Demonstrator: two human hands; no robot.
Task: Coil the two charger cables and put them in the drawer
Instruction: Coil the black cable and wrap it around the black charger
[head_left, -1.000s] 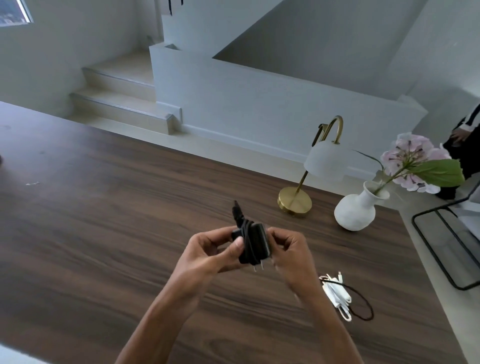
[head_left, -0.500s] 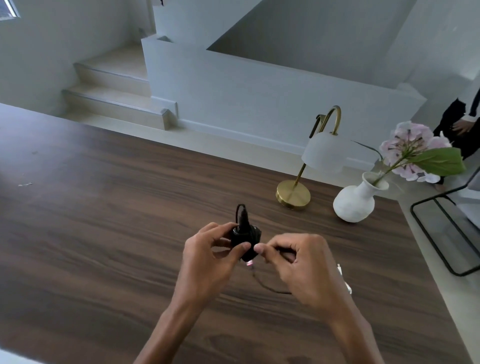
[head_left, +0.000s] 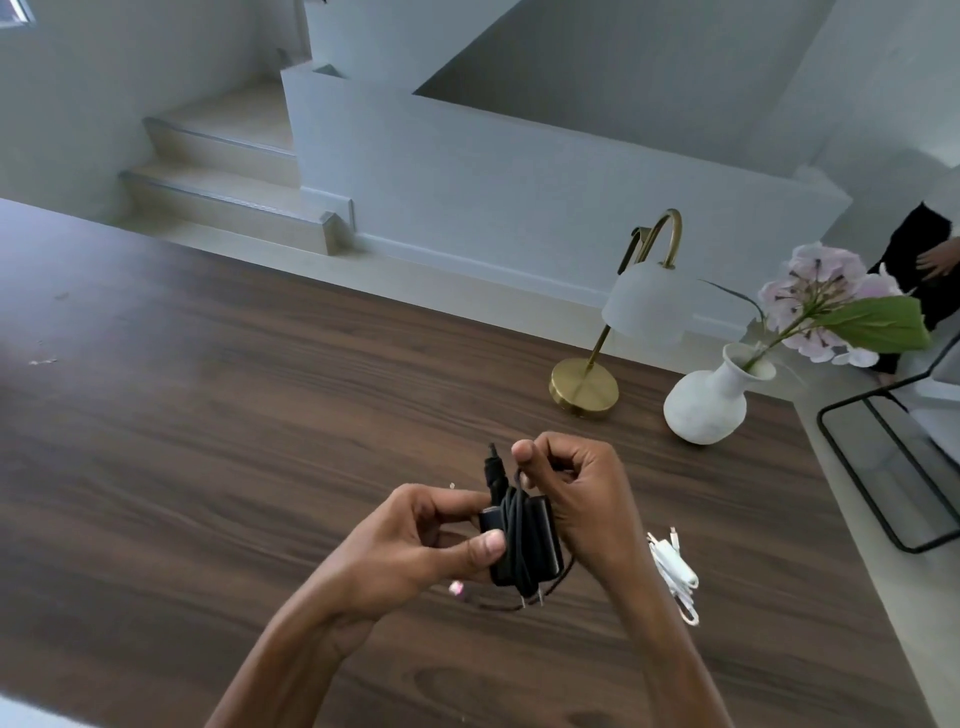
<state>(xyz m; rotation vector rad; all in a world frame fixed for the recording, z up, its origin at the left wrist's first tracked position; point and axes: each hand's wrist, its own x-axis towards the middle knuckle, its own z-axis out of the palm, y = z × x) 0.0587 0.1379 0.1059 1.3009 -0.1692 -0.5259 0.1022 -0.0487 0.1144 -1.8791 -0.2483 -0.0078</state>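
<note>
A black charger (head_left: 524, 543) with its cable wound around the block is held above the dark wooden table (head_left: 208, 441). My left hand (head_left: 415, 540) grips the block from the left, thumb on its side. My right hand (head_left: 576, 493) pinches the black cable at the top of the block. A loose end with a small pink tip (head_left: 457, 588) hangs below the charger. A white charger cable (head_left: 675, 571), coiled, lies on the table just right of my right wrist. No drawer is in view.
A brass lamp (head_left: 587, 384) with a white shade and a white vase (head_left: 706, 400) holding a pink flower stand at the table's far right. A black metal frame (head_left: 883, 467) sits beyond the right edge. Another person's hand and dark clothing (head_left: 930, 270) show at far right.
My right hand has risen from beside the charger to its top, carrying the cable up over the block. The white cable, covered half a second ago, shows again beside my right wrist.
</note>
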